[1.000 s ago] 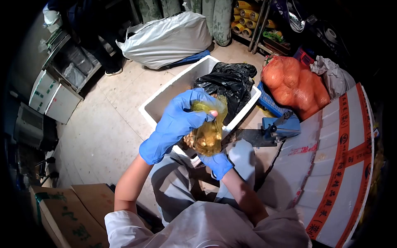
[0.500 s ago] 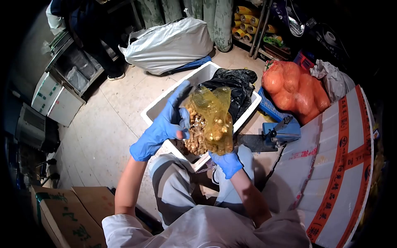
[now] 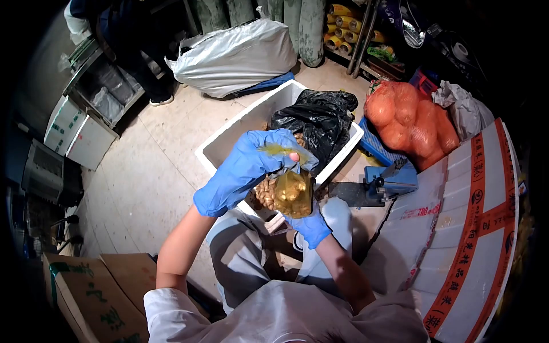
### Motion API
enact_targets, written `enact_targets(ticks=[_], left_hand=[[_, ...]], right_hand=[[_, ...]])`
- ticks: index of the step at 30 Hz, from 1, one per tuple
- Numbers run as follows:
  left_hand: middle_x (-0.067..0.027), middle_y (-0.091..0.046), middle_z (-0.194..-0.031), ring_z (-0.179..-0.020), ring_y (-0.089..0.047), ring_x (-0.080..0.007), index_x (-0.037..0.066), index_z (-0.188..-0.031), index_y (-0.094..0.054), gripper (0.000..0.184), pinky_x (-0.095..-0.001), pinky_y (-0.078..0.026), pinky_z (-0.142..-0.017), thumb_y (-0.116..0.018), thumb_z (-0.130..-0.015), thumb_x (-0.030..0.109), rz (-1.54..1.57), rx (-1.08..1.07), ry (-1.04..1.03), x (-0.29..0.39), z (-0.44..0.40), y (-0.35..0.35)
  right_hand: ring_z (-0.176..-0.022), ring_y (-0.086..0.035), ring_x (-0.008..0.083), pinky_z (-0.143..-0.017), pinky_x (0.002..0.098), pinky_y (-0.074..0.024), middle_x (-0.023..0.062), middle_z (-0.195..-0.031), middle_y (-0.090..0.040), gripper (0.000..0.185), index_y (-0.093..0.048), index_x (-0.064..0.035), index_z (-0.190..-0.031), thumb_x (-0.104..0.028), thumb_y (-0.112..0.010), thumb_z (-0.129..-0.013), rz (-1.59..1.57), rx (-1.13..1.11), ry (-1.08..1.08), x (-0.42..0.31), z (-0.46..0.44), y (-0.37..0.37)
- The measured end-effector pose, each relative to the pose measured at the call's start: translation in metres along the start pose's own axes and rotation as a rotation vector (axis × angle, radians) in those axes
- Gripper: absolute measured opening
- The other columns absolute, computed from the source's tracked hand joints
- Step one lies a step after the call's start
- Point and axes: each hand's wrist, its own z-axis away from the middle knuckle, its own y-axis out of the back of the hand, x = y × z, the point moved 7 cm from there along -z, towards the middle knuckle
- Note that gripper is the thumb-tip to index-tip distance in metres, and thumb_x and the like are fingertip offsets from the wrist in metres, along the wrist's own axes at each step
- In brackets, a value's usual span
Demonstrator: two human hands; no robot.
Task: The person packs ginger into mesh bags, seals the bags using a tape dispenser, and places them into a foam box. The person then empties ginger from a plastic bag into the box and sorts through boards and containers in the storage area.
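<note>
A yellow mesh bag point(image 3: 293, 190) with ginger pieces in it hangs between my hands, above the near part of a white foam box point(image 3: 229, 127). My left hand point(image 3: 251, 166), in a blue glove, is closed on the bag's gathered upper part; a bare fingertip shows through the glove. My right hand point(image 3: 310, 226), also gloved in blue, holds the bag's bottom from below, its fingers partly hidden behind it. Loose ginger point(image 3: 263, 194) lies in the box beside the bag. A black plastic bag point(image 3: 320, 123) fills the box's far right part.
A blue tool point(image 3: 392, 182) stands right of the box, near a red net sack point(image 3: 409, 123). Taped white foam point(image 3: 457, 228) rises at the right, cardboard boxes point(image 3: 97, 291) at lower left. Beyond the box lies a white sack point(image 3: 234, 57). A person point(image 3: 134, 46) stands at upper left.
Half a second ago my left hand was open beside the bag; it has moved right and closed on the bag's top. My right hand has stayed under the bag.
</note>
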Motion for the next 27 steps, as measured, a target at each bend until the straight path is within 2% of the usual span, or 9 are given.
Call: enact_targets(ticks=[2, 5, 6, 9, 11, 15, 17, 20, 27], left_hand=[[-0.0039, -0.057, -0.08, -0.076, -0.053, -0.0091, -0.001, -0.082, -0.063, 0.018, -0.0214, -0.041, -0.069, -0.066, -0.071, 0.014, -0.11, 0.097, -0.036, 0.013, 0.004, 0.002], [-0.0065, -0.06, -0.081, -0.073, -0.054, -0.0109, -0.002, -0.08, -0.062, 0.021, -0.0212, -0.041, -0.069, -0.066, -0.07, 0.016, -0.046, 0.108, -0.092, 0.028, 0.005, 0.0], [-0.0048, -0.059, -0.078, -0.073, -0.054, -0.0101, -0.001, -0.082, -0.063, 0.016, -0.0221, -0.042, -0.069, -0.065, -0.072, 0.012, -0.153, 0.039, -0.097, 0.033, 0.004, -0.005], [-0.0061, -0.061, -0.078, -0.073, -0.054, -0.0103, -0.001, -0.084, -0.063, 0.015, -0.0229, -0.042, -0.07, -0.062, -0.074, 0.009, -0.424, -0.112, -0.209, 0.048, 0.004, -0.013], [-0.0071, -0.062, -0.08, -0.074, -0.054, -0.0098, -0.001, -0.087, -0.063, 0.014, -0.0233, -0.043, -0.07, -0.06, -0.075, 0.005, -0.451, -0.15, -0.247, 0.059, 0.008, -0.012], [-0.0061, -0.058, -0.081, -0.071, -0.051, -0.0103, -0.004, -0.092, -0.061, 0.018, -0.0194, -0.042, -0.067, -0.056, -0.075, -0.002, -0.528, -0.137, -0.339, 0.056, 0.011, 0.001], [-0.0043, -0.055, -0.079, -0.069, -0.049, -0.0089, -0.005, -0.093, -0.06, 0.018, -0.0173, -0.041, -0.064, -0.053, -0.076, -0.006, -0.66, -0.166, -0.43, 0.056, 0.013, 0.003], [0.0008, -0.051, -0.068, -0.061, -0.045, -0.0053, -0.004, -0.087, -0.061, 0.015, -0.0163, -0.038, -0.058, -0.06, -0.075, 0.004, -0.471, 0.057, -0.156, 0.045, 0.005, 0.013], [-0.0023, -0.06, -0.073, -0.064, -0.052, -0.006, -0.001, -0.08, -0.062, 0.014, -0.0183, -0.04, -0.06, -0.065, -0.07, 0.009, -0.377, 0.278, 0.107, 0.034, 0.003, 0.035]], right_hand=[[-0.117, -0.035, 0.0208, -0.097, 0.0357, -0.0322, 0.0084, -0.13, -0.031, 0.046, -0.022, -0.014, -0.13, -0.035, -0.03, -0.091, 0.087, -0.02, -0.009, 0.005, 0.001, 0.017], [-0.115, -0.037, 0.0212, -0.094, 0.0393, -0.0355, 0.0098, -0.126, -0.037, 0.048, -0.032, -0.0151, -0.128, -0.04, -0.038, -0.088, 1.111, -0.047, 0.262, -0.004, -0.015, 0.068], [-0.111, -0.041, 0.0214, -0.092, 0.0394, -0.0376, 0.0103, -0.121, -0.042, 0.045, -0.039, -0.0141, -0.122, -0.041, -0.041, -0.087, 0.658, 0.317, 0.014, -0.008, -0.015, 0.074], [-0.095, -0.054, 0.0208, -0.077, 0.0369, -0.047, 0.0099, -0.102, -0.057, 0.037, -0.055, -0.0126, -0.105, -0.042, -0.044, -0.085, 0.237, 0.55, -0.182, 0.0, -0.027, 0.123], [-0.086, -0.056, 0.019, -0.074, 0.0317, -0.0474, 0.0074, -0.097, -0.058, 0.047, -0.054, -0.0094, -0.107, -0.048, -0.042, -0.083, 0.333, 0.52, 0.062, -0.022, -0.027, 0.093], [-0.091, -0.052, 0.0128, -0.087, 0.0259, -0.0374, 0.0055, -0.103, -0.056, 0.053, -0.047, -0.0041, -0.115, -0.047, -0.035, -0.087, 0.847, -0.046, 0.298, -0.07, -0.048, -0.017], [-0.094, -0.051, 0.013, -0.087, 0.0268, -0.0369, 0.0065, -0.106, -0.054, 0.049, -0.044, -0.0042, -0.118, -0.042, -0.036, -0.088, 0.855, -0.166, 0.145, -0.068, -0.051, -0.058], [-0.097, -0.049, 0.0131, -0.088, 0.0275, -0.0364, 0.0074, -0.109, -0.052, 0.046, -0.041, -0.0042, -0.12, -0.037, -0.036, -0.089, 0.841, -0.289, -0.063, -0.047, -0.063, -0.053], [-0.098, -0.049, 0.0132, -0.088, 0.027, -0.0361, 0.0064, -0.108, -0.052, 0.046, -0.042, -0.004, -0.12, -0.037, -0.038, -0.089, 0.702, -0.203, -0.134, -0.011, -0.079, -0.02]])
